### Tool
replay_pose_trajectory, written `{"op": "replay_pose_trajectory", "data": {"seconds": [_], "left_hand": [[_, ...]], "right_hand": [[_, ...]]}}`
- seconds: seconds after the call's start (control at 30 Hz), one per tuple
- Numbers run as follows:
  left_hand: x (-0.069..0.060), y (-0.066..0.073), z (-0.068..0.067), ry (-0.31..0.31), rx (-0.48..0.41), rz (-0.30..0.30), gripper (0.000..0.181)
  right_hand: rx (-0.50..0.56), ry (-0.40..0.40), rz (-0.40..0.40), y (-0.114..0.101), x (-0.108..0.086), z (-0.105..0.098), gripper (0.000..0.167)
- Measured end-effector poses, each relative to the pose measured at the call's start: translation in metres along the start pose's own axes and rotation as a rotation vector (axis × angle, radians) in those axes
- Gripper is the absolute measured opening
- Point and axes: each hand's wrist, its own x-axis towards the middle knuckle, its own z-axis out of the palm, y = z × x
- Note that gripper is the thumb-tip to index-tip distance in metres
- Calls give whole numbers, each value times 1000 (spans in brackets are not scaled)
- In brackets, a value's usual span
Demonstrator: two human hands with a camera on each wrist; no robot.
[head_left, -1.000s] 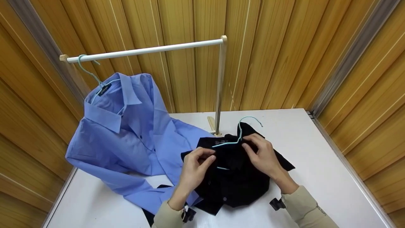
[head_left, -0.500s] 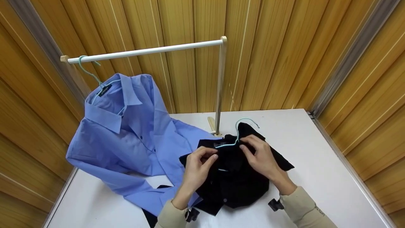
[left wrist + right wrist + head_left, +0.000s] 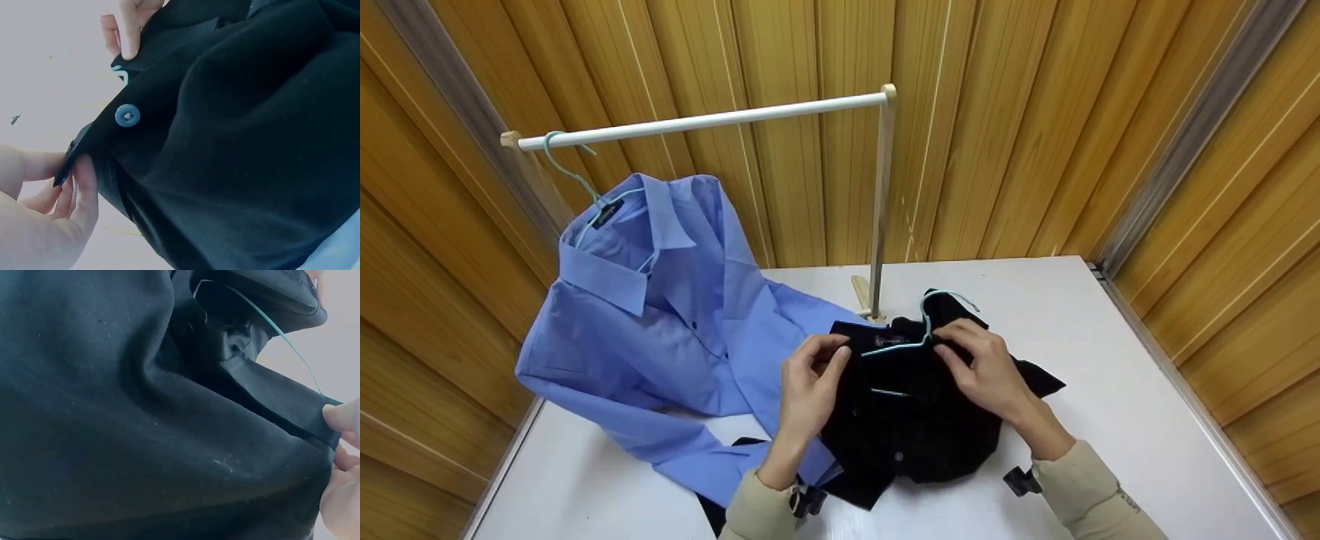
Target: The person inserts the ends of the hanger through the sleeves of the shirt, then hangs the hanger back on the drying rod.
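A black button-up shirt is bunched on the white table, with a thin light-blue hanger in its neck opening. The hanger's hook rises above the collar. My left hand pinches one side of the shirt's collar opening between thumb and fingers. In the left wrist view that hand grips the cloth edge near a blue button. Opposite, my right hand pinches the other side, close to the hanger's neck. The right wrist view has its fingers on a folded corner of cloth. Much of the hanger is hidden inside.
A blue shirt hangs on a light-blue hanger at the left of a white-railed rack. Its sleeve lies beside the black shirt on the white table. Wood-panelled walls enclose the back and sides.
My left hand has shifted slightly left and up with the collar edge, widening the neck opening. The hanger hook has tipped a little lower. My right hand has stayed near the hanger's neck.
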Motion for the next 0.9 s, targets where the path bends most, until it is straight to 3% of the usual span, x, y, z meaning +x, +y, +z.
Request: {"op": "replay_pose_trajectory", "data": {"seconds": [0.13, 0.3, 0.63, 0.9], "left_hand": [[1, 2, 0, 12, -29, 11, 13], [0, 7, 5, -27, -57, 38, 12], [-10, 13, 24, -213, -44, 164, 10], [-17, 9, 41, -292, 43, 252, 7]], "right_hand": [[1, -40, -14, 0, 0, 1, 21], [-22, -42, -48, -2, 1, 4, 21], [-57, 27, -50, -2, 0, 9, 22], [-67, 123, -27, -2, -2, 15, 21]]}}
